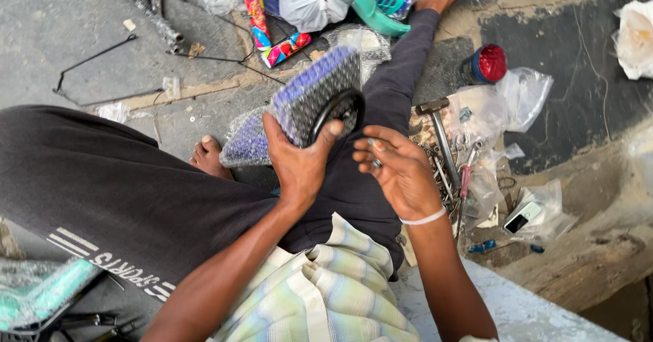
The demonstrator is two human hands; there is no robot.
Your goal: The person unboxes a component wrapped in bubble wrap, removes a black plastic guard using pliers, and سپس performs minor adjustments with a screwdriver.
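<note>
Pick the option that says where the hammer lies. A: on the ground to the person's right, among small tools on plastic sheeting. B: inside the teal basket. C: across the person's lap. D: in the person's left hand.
A: the hammer lies on the ground beside the right hand, among scattered small tools on the plastic sheeting; neither hand holds it.

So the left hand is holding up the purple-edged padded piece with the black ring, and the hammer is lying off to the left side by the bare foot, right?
Not quite. The hammer lies on the right side, among the loose tools on the clear plastic sheet, not by the bare foot. The head view shows it. The rest holds: the left hand holds up the purple-edged padded piece with the black ring.
</note>
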